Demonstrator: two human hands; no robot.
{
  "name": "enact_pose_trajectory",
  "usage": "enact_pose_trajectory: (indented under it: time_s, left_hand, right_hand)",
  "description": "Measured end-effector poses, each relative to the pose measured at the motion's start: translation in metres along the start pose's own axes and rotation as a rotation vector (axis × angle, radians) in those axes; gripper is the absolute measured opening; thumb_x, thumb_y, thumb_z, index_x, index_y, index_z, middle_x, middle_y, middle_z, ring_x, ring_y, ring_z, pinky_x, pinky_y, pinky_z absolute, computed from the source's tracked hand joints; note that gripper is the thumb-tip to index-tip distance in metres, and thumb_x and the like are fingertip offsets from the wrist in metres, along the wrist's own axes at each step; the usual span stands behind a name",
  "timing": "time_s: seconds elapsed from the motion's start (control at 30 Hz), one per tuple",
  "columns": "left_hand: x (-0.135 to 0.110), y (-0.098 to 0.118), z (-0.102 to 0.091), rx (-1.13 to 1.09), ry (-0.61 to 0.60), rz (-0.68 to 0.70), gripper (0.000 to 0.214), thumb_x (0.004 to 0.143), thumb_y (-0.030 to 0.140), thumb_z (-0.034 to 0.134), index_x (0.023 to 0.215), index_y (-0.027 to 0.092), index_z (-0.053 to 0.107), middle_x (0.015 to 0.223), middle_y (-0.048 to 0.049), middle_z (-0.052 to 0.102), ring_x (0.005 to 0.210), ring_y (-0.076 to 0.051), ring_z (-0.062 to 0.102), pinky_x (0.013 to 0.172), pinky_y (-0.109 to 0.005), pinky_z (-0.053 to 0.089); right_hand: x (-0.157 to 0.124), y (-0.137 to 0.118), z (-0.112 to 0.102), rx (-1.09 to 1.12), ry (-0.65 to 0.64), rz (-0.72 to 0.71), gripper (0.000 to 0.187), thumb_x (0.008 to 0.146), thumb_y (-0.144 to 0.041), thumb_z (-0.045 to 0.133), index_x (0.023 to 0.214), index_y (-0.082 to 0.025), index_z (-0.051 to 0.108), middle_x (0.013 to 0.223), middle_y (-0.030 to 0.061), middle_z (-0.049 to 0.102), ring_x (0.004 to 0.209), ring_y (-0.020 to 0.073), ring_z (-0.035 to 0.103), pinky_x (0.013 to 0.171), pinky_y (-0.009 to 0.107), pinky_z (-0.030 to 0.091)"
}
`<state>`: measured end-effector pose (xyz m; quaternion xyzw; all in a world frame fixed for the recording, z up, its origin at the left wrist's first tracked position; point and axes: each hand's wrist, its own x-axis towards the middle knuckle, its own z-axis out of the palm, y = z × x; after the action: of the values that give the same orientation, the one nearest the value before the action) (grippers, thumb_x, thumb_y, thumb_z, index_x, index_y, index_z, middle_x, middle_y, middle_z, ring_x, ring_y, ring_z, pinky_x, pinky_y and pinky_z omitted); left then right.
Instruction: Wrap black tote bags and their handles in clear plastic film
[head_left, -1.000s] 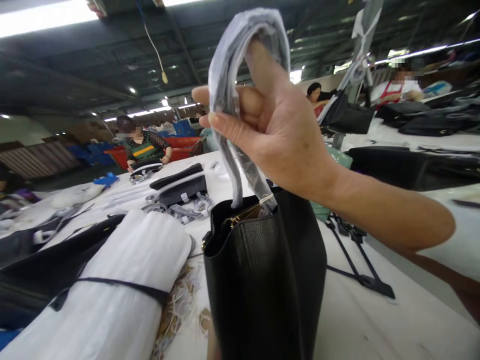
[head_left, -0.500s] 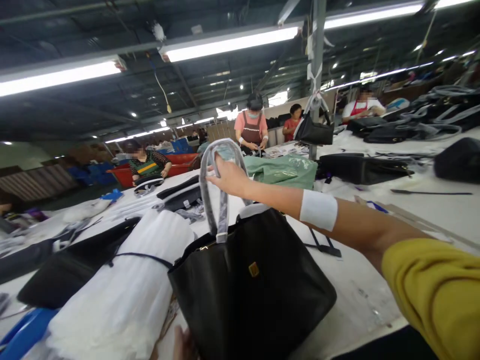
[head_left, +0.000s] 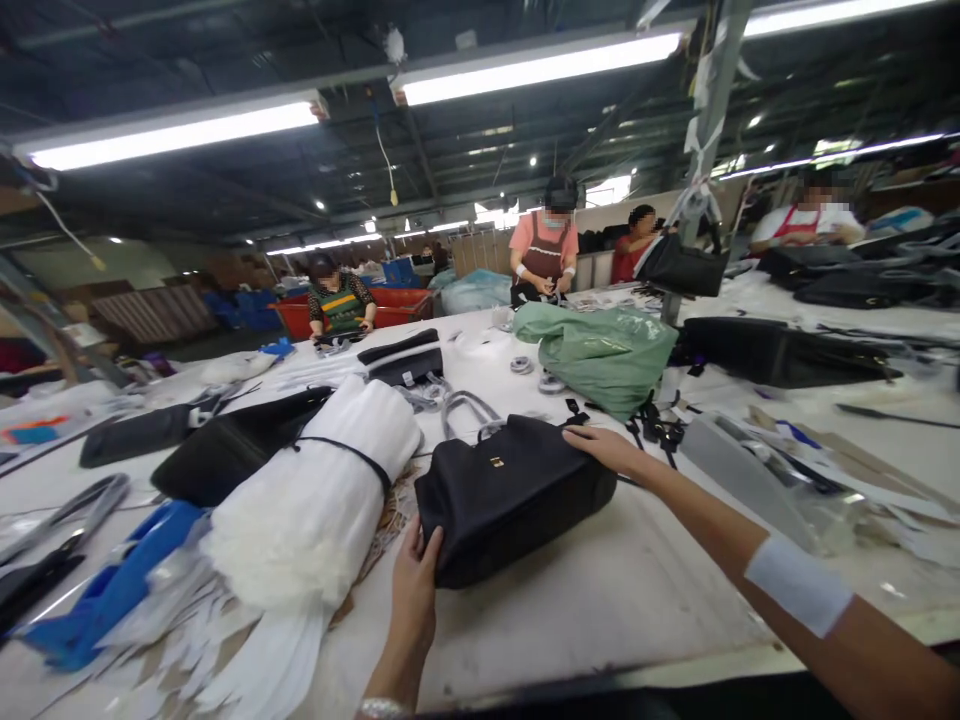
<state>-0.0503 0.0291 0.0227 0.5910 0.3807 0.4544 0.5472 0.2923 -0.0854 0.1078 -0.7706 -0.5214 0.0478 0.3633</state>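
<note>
A black handbag (head_left: 517,500) lies tipped back on the white table, its small gold emblem on the face turned up toward me. Its grey-wrapped handles (head_left: 466,405) stick out beyond the far edge. My left hand (head_left: 416,575) grips the bag's near left corner, thumb on the front and fingers mostly hidden behind. At the bag's right end, my right hand (head_left: 606,450) holds the upper edge, fingers laid over the black material. A white wrap circles my right forearm.
Left of the bag lies a white foam bundle (head_left: 315,500) tied with black cord, near a blue tool-like object (head_left: 112,590). Behind are a green plastic bag (head_left: 607,350) and several black bag pieces. Clear plastic sheets (head_left: 757,480) lie right. Several co-workers stand across the table.
My right hand has let go of the raised handles and moved onto the bag's right edge. The bag has gone from upright to lying back. My left hand has come into fuller view.
</note>
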Motion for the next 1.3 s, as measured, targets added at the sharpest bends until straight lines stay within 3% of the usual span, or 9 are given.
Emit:
enact_pose_trajectory:
  time_s: [0.2,0.3,0.47,0.57,0.7,0.83,0.93,1.13,1.3]
  left_hand:
    - [-0.005,0.000,-0.005,-0.053,-0.085,0.020,0.064,0.085,0.043,0.068,0.142,0.021,0.049,0.139,-0.0106,0.058,0.132,-0.027,0.051,0.111,-0.041,0.042]
    - [-0.011,0.005,-0.021,0.109,-0.105,-0.026,0.064,0.086,0.043,0.065,0.142,0.018,0.048,0.139,-0.0141,0.058,0.128,-0.029,0.055,0.109,-0.045,0.044]
    - [0.005,0.057,-0.024,0.538,0.002,0.366,0.058,0.087,0.039,0.059,0.141,0.018,0.049,0.141,-0.0140,0.055,0.121,-0.028,0.059,0.099,-0.042,0.052]
    - [0.030,0.103,0.021,0.631,-0.269,0.553,0.037,0.092,0.037,0.054,0.125,0.022,0.063,0.116,-0.0065,0.071,0.104,-0.022,0.068,0.096,-0.036,0.053]
    - [0.074,0.131,0.121,0.894,-0.585,0.697,0.031,0.095,0.028,0.049,0.117,0.019,0.070,0.119,-0.0071,0.071,0.107,-0.023,0.066,0.098,-0.034,0.050]
    - [0.117,0.108,0.214,1.045,-0.768,0.715,0.021,0.093,0.021,0.055,0.101,0.018,0.074,0.107,-0.0086,0.074,0.102,-0.023,0.066,0.098,-0.037,0.048]
    - [0.142,0.070,0.259,1.162,-0.864,0.680,0.018,0.094,0.028,0.059,0.102,0.015,0.069,0.107,-0.0086,0.070,0.101,-0.021,0.065,0.094,-0.043,0.051]
    - [0.187,0.009,0.300,1.159,-1.034,0.619,0.024,0.093,0.036,0.061,0.104,0.015,0.064,0.109,-0.0066,0.065,0.097,-0.020,0.063,0.088,-0.041,0.053]
    - [0.223,0.007,0.282,0.915,-1.055,0.566,0.023,0.091,0.030,0.055,0.078,0.015,0.066,0.077,-0.0034,0.065,0.074,-0.015,0.057,0.076,-0.030,0.047]
  right_hand:
    - [-0.067,0.008,-0.013,-0.001,-0.023,0.070,0.053,0.087,-0.041,0.056,0.137,-0.021,0.058,0.134,0.0076,0.061,0.124,0.0296,0.058,0.106,0.043,0.045]
    - [-0.110,0.002,-0.014,-0.017,0.041,0.149,0.052,0.091,-0.044,0.049,0.139,-0.023,0.056,0.133,0.0085,0.063,0.123,0.0299,0.059,0.106,0.045,0.046]
    - [-0.162,-0.015,0.001,-0.131,0.263,-0.070,0.045,0.095,-0.044,0.049,0.134,-0.024,0.059,0.141,0.0099,0.055,0.138,0.0291,0.043,0.113,0.047,0.038]
    - [-0.169,-0.024,0.009,-0.152,0.262,-0.206,0.031,0.096,-0.039,0.051,0.117,-0.024,0.068,0.123,0.0079,0.068,0.131,0.0279,0.050,0.111,0.047,0.041]
    - [-0.168,-0.030,0.008,-0.127,0.305,-0.197,0.023,0.095,-0.036,0.053,0.104,-0.024,0.070,0.107,0.0068,0.073,0.123,0.0285,0.056,0.104,0.046,0.047]
    - [-0.168,-0.033,0.005,-0.088,0.300,-0.179,0.020,0.093,-0.035,0.055,0.101,-0.025,0.071,0.102,0.0069,0.073,0.121,0.0290,0.058,0.099,0.045,0.051]
    - [-0.169,-0.033,0.004,-0.097,0.295,-0.166,0.019,0.091,-0.035,0.058,0.100,-0.026,0.071,0.101,0.0071,0.074,0.120,0.0295,0.060,0.098,0.044,0.053]
    - [-0.157,-0.028,-0.014,-0.084,0.170,-0.232,0.016,0.082,-0.039,0.070,0.095,-0.032,0.076,0.090,0.0025,0.078,0.088,0.0272,0.074,0.090,0.040,0.059]
    - [-0.117,0.004,-0.040,0.245,0.034,-0.011,0.029,0.094,-0.042,0.051,0.084,-0.035,0.077,0.087,0.0001,0.077,0.087,0.0239,0.073,0.096,0.040,0.055]
